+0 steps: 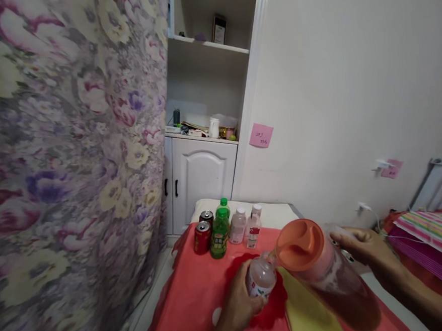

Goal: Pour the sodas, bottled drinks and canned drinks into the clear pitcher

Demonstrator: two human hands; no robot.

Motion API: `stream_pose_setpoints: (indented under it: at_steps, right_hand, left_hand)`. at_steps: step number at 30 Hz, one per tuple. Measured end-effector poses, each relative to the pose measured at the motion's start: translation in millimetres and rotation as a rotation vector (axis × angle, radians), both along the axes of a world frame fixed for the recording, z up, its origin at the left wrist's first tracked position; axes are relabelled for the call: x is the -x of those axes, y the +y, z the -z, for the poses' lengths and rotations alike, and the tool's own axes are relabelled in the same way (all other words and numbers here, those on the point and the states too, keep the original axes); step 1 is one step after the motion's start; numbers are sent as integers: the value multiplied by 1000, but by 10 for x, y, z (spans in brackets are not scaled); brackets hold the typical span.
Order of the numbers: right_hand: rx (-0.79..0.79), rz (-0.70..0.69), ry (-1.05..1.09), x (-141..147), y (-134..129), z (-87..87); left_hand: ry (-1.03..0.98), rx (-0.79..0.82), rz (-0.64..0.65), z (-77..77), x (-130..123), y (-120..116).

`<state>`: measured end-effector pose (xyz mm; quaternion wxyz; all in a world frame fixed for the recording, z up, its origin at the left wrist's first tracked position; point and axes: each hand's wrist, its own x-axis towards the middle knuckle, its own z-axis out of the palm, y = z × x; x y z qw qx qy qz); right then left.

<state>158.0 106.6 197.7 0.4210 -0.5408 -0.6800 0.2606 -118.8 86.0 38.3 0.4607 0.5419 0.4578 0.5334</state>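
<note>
My left hand [241, 296] is wrapped round a clear plastic bottle [262, 278] with a printed label, its mouth uncapped and facing up. In my right hand [357, 244] is the handle of a large clear pitcher [351, 297] with an orange lid [301, 245]. The pitcher tips far to the left, its spout at the bottle's mouth, and brownish-red liquid lies along its lower side. Beneath the bottle spreads a red scalloped mat [278, 310]. A yellow cloth or board [310, 313] lies under the pitcher.
Behind the bottle stand a green tea bottle [219, 236], a red can [202, 238], a dark can [206, 217] and white-capped bottles [238, 227] on the red-covered table [192, 298]. A floral curtain [73, 170] hangs left; a bed [435, 251] is at right.
</note>
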Motion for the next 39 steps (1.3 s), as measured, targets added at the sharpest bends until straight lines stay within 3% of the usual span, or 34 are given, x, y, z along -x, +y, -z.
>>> stream_pose_setpoints:
  at_steps: [3, 13, 30, 39]
  right_hand:
    - [79, -46, 68, -41, 32, 15]
    - [101, -63, 103, -111, 73, 28]
    - [38, -35, 42, -98, 33, -78]
    - [37, -34, 46, 21, -65, -230]
  left_hand:
    - [22, 15, -8, 3, -2, 0]
    - [37, 4, -19, -4, 10, -11]
    - [-2, -14, 8, -27, 9, -16]
    - [17, -33, -1, 2, 5, 18]
